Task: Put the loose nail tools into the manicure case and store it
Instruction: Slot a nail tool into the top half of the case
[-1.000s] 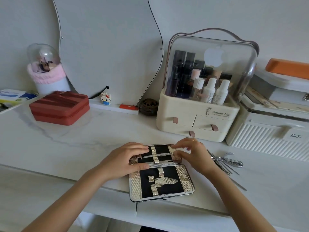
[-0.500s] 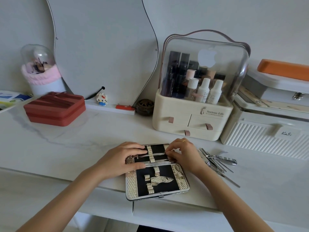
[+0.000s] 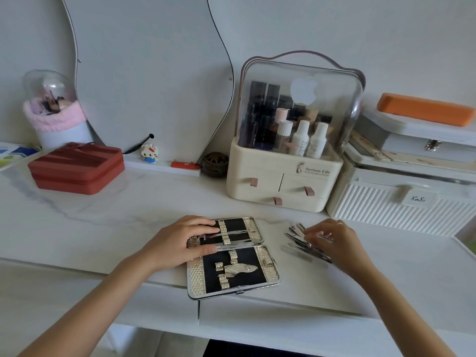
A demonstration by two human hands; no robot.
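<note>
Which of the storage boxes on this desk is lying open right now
The manicure case under the left hand, spread flat showing its black lining. The red zip case and cream cosmetics organiser are closed.

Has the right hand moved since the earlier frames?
Yes. The right hand left the manicure case and went right, onto the loose tools.

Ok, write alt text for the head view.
An open manicure case lies on a white table, the left hand resting flat on it. The right hand reaches into a pile of loose metal nail tools beside it.
</note>
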